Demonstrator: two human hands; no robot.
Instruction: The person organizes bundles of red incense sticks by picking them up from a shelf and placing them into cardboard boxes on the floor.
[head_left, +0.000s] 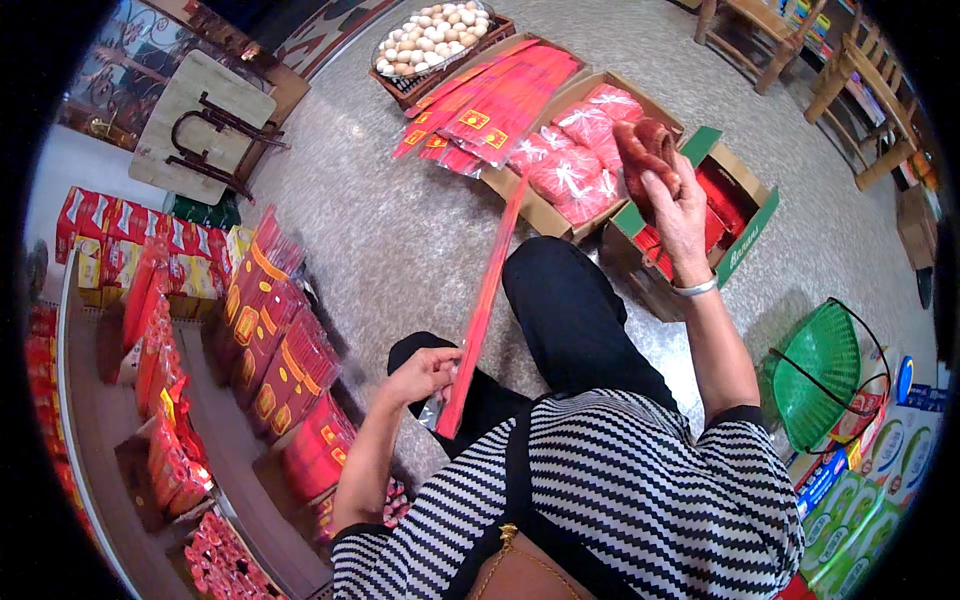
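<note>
My left hand (431, 375) grips the lower end of a long, thin red packet in clear plastic (491, 292), which slants up towards the boxes. My right hand (679, 202) holds a folded reddish-brown cloth (645, 154) above an open green and brown carton (754, 225) with red packets inside. Left of that carton, an open cardboard box (551, 217) holds several pink-red bundles in clear plastic bags (566, 172). Many long red packets with yellow labels (480, 105) lie fanned out beyond it.
A wire basket of eggs (431, 37) stands at the top. Shelves (247, 420) with red packages run along the left. A folded table (202, 127) leans at upper left. To the right are a green basket (817, 375), stacked green packs (847, 525) and wooden chairs (862, 112).
</note>
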